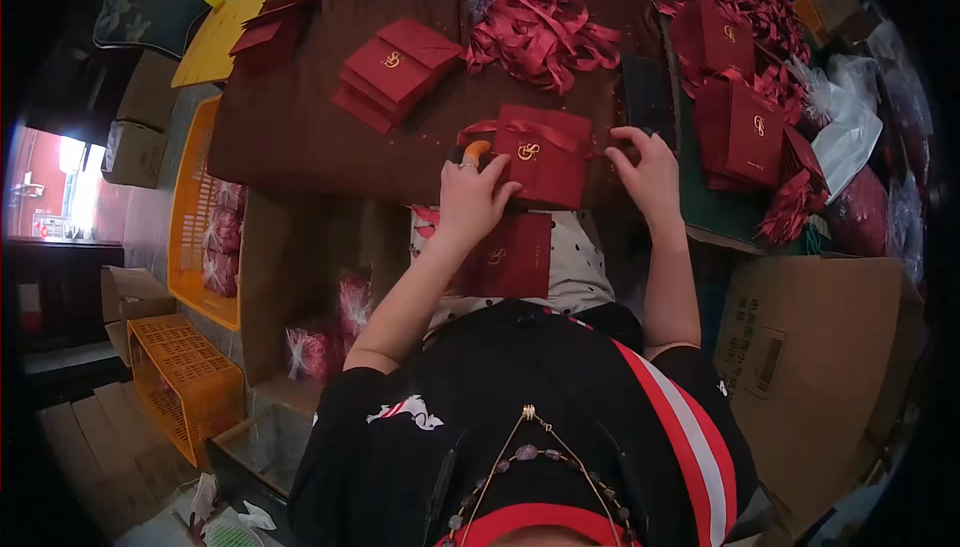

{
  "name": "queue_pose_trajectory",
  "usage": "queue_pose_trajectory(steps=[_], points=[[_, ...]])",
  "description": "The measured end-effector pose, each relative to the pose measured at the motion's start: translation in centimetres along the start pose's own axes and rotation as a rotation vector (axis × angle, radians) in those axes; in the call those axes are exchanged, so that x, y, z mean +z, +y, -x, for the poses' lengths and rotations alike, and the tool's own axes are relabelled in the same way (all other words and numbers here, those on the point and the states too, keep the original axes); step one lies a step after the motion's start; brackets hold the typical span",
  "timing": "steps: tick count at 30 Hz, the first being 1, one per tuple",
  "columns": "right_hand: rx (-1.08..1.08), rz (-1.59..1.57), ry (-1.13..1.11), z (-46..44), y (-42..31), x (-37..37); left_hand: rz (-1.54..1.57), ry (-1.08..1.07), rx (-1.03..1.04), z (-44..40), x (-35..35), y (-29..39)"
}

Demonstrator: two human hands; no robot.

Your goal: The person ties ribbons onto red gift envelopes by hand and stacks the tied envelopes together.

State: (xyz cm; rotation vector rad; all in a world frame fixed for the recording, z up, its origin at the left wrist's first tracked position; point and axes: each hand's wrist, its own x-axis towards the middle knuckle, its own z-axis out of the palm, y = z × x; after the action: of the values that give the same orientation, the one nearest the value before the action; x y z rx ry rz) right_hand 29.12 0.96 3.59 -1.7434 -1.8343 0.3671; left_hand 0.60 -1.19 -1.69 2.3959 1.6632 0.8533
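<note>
A dark red pouch [555, 169] with a gold emblem lies near the front edge of the brown-covered table, with a red ribbon [540, 133] across its upper part. My left hand [472, 192], an orange cover on one finger, is at the pouch's left side. Its thumb rests by the pouch's lower left edge, apart from the fingers beside the ribbon's left end. To the right of the pouch, my right hand [648, 172] has thumb and forefinger apart, close to the ribbon's other end. Another red pouch [515, 257] lies on my lap.
Stacked red pouches [395, 69] and a heap of red ribbons [545, 32] lie farther back on the table. More pouches [745, 132] stand on a green surface to the right. An orange crate [190, 217] is at left, a cardboard box [810, 347] at right.
</note>
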Motion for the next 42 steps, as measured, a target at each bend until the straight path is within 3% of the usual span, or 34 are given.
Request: queue_pose_trajectory(steps=[4,8,11,12,15,16,18,19,22,24,26,28,34,36,42], points=[[-0.091,0.17,0.09,1.7,1.6,2.7,-0.019,-0.015,-0.03,-0.1,-0.4,0.5],[-0.021,0.012,0.139,1.4,1.0,2.6,-0.086,0.012,-0.019,0.1,-0.3,0.1],[0.155,-0.603,0.179,0.3,3.0,4.3,-0.064,-0.035,-0.082,0.2,-0.2,0.5],[0.155,-0.601,0.177,-0.1,2.6,4.3,-0.085,-0.023,-0.076,0.3,0.0,0.5],[0.298,-1.137,0.217,-1.2,1.2,4.6,-0.105,-0.009,-0.056,0.2,0.2,0.4],[0.298,-1.138,0.217,-1.4,0.7,4.8,-0.108,-0.007,-0.043,0.1,0.2,0.2],[0.176,-1.572,0.171,-1.9,-0.9,5.5,-0.086,0.003,-0.054,0.0,0.0,0.2],[0.186,-1.53,0.165,-1.8,-2.4,5.5,-0.062,0.011,-0.064,0.1,-0.1,0.1],[-0.277,-0.742,0.167,-1.5,-6.0,5.2,-0.021,0.163,-0.025,0.4,-0.2,0.0],[-0.377,-0.569,0.07,-1.0,-6.4,6.6,-0.035,0.204,-0.093,1.2,-0.8,0.1],[-0.393,-0.527,-0.042,-0.4,-6.9,7.7,-0.059,0.277,-0.188,1.8,-0.8,0.1],[-0.311,-0.464,-0.101,0.5,-7.0,8.9,-0.016,0.203,-0.243,1.9,-0.8,0.2],[-0.301,-0.444,-0.037,0.8,-6.9,10.2,-0.036,0.08,-0.303,1.5,-0.9,0.9],[-0.304,-0.458,-0.038,0.8,-6.6,10.3,0.021,0.018,-0.409,1.2,-1.1,1.4],[-0.245,-0.52,-0.057,1.1,-7.4,10.1,0.094,0.035,-0.421,0.7,-0.9,1.0]])
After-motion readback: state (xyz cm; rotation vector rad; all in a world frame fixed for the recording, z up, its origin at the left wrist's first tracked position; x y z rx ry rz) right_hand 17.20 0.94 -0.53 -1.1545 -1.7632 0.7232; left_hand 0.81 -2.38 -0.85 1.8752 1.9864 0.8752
